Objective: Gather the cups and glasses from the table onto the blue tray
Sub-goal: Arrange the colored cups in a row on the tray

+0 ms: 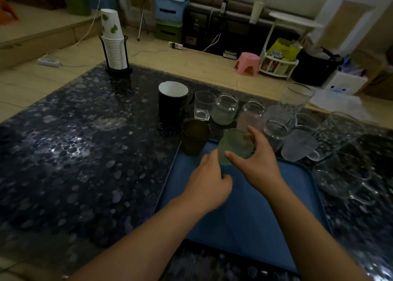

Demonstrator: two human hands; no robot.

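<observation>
Both the left hand (209, 179) and right hand (254, 161) grasp a frosted green glass (235, 144) over the flat blue plastic tray (244, 217), which looks otherwise bare; remaining glasses crowd the dark pebbled counter (74, 163).

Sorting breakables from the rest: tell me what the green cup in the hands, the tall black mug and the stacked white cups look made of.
Green cup: likely frosted glass, possibly plastic; translucent, matte.
Black mug: probably glazed ceramic; opaque dark wall, white inside, handle.
Stacked white cups: paper, by their thin nested rims and printed leaves.
</observation>
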